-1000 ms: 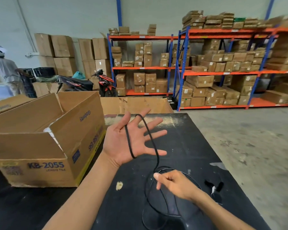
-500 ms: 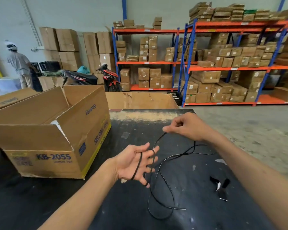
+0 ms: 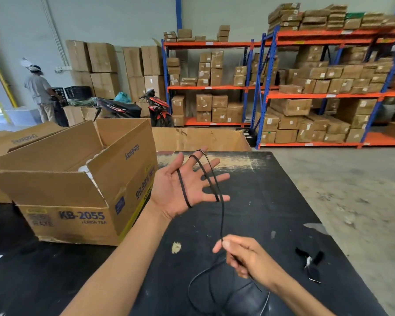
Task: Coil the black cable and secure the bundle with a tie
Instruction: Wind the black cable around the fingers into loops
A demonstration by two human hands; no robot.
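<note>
My left hand [image 3: 180, 185] is raised palm-up over the black table [image 3: 271, 201], fingers spread. The thin black cable [image 3: 222, 215] is looped around it: across the palm, over the fingertips and down past the little finger. From there the cable runs down to my right hand [image 3: 244, 256], which pinches it between thumb and forefinger near the table's front. Below that hand the loose cable lies in curves on the table. A small black tie [image 3: 310, 263] with a white bit lies on the table right of my right hand.
An open cardboard box [image 3: 82, 197] marked KB-2055 stands on the table at the left. Another flat carton [image 3: 201, 139] stands beyond the table's far edge. Shelving with boxes, a scooter [image 3: 132, 108] and a person [image 3: 40, 92] are in the background.
My left hand rose and opened palm-up with a further cable loop on it. My right hand swung from the far side of the table down to the near side, pulling the cable.
</note>
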